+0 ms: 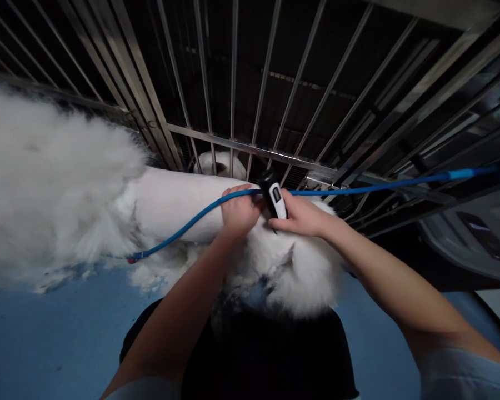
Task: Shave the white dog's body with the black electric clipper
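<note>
We judge clipping is in hand: our right hand (299, 214) has its fingers wrapped round the black-and-white handheld clipper (275, 197), above the white animal's (173, 195) shorn coat. Our left hand (240, 211) rests alongside, its grip unclear. Another pass would call for steadied skin and the slim blue cord (195, 219) kept off the blade.

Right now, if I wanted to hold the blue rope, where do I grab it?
I'd take the blue rope along its straight stretch right of the clipper, coming from above. It's thin and uncovered there, while metal bars stand behind it.
</note>
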Action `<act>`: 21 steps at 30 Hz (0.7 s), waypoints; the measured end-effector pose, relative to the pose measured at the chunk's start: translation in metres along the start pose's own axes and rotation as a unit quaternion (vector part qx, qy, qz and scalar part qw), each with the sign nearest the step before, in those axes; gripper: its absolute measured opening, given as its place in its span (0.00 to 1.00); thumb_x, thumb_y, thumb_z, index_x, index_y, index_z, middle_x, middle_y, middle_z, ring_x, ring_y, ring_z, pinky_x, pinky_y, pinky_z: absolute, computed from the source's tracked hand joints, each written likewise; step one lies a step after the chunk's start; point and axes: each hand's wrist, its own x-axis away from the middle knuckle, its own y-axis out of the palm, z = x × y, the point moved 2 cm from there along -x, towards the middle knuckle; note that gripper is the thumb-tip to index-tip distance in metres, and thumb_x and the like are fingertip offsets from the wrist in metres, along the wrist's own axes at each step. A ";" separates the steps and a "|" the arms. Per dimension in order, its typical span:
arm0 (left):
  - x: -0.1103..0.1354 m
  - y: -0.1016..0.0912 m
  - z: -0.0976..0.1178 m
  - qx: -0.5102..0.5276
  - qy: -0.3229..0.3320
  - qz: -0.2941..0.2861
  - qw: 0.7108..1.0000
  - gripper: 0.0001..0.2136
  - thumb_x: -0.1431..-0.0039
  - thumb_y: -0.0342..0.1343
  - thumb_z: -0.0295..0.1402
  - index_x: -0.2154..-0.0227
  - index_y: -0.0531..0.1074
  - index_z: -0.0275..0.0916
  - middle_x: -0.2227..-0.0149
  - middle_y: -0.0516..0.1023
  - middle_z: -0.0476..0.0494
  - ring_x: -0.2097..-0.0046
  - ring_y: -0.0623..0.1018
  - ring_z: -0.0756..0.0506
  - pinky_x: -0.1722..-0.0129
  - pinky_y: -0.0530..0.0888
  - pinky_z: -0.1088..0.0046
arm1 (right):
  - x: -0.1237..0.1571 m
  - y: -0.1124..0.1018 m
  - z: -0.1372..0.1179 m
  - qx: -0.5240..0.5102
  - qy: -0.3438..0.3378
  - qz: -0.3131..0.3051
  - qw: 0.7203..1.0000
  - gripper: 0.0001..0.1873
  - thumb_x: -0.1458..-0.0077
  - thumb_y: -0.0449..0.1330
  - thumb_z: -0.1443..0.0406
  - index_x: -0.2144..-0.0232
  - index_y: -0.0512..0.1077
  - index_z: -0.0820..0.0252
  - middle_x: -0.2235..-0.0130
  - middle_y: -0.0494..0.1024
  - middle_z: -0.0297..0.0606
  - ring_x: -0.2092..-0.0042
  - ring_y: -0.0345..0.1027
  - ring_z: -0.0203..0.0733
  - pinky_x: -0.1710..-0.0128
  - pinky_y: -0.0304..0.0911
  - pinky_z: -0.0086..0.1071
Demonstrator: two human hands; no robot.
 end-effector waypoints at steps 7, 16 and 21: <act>0.001 -0.003 0.000 -0.007 0.019 0.005 1.000 0.13 0.41 0.57 0.41 0.61 0.80 0.40 0.51 0.80 0.41 0.48 0.75 0.36 0.43 0.64 0.58 | -0.003 -0.002 0.004 -0.100 -0.016 0.163 0.981 0.20 0.49 0.60 0.54 0.59 0.63 0.57 0.60 0.76 0.41 0.60 0.73 0.50 0.60 0.68 0.41; -0.002 -0.002 -0.001 -0.007 0.009 -0.003 1.000 0.13 0.41 0.56 0.39 0.59 0.79 0.39 0.52 0.80 0.40 0.50 0.76 0.35 0.46 0.66 0.58 | -0.014 -0.006 -0.004 -0.014 -0.025 0.081 0.996 0.21 0.52 0.61 0.54 0.59 0.60 0.56 0.65 0.74 0.37 0.65 0.72 0.49 0.67 0.65 0.38; -0.003 -0.003 -0.001 -0.013 0.008 -0.005 1.000 0.10 0.41 0.55 0.38 0.63 0.78 0.39 0.57 0.81 0.41 0.53 0.77 0.35 0.48 0.68 0.58 | -0.013 -0.003 -0.003 -0.018 -0.036 0.047 0.998 0.21 0.52 0.60 0.55 0.59 0.60 0.57 0.65 0.74 0.38 0.66 0.71 0.49 0.67 0.65 0.38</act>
